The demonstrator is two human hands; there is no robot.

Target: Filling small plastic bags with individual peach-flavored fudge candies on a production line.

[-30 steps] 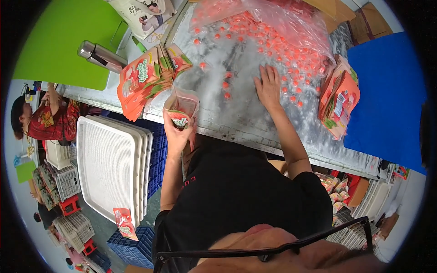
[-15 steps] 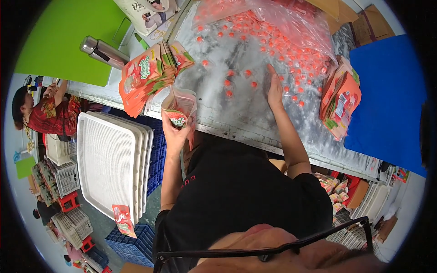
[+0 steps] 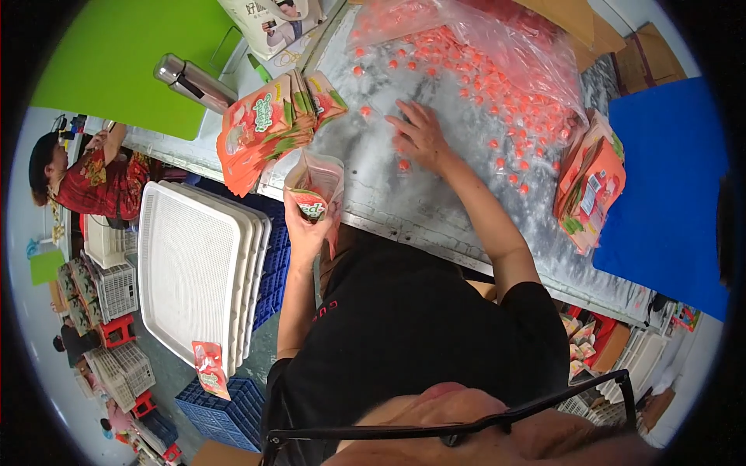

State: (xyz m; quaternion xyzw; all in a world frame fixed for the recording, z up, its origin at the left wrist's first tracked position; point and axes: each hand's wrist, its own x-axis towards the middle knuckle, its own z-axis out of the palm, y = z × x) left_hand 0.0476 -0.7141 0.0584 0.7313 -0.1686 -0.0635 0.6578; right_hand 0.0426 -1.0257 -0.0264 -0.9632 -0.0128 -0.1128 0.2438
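Observation:
My left hand (image 3: 305, 234) is wrapped round the lower part of a printed candy pouch (image 3: 311, 208), holding it upright with its mouth open at the table's near edge. Some red pieces show inside. Over the grey metal table (image 3: 373, 186), my right hand (image 3: 422, 141) lies palm down with spread fingers, touching or just above a few loose red wrapped candies (image 3: 404, 165). What lies under its palm is hidden. Farther back, a heap of the same candies (image 3: 497, 89) spills from a clear plastic bag (image 3: 536, 46).
A fanned stack of flat pouches (image 3: 252, 132) lies left, beside a steel thermos (image 3: 194, 84). More pouches (image 3: 587, 190) lean at the right by a blue board (image 3: 668, 186). White trays (image 3: 194, 272) are stacked below left. A co-worker (image 3: 97, 175) is at far left.
My right hand has swept left across the table, and loose candies there have shifted or become covered. My left hand still holds the pouch. The whole view has shifted slightly.

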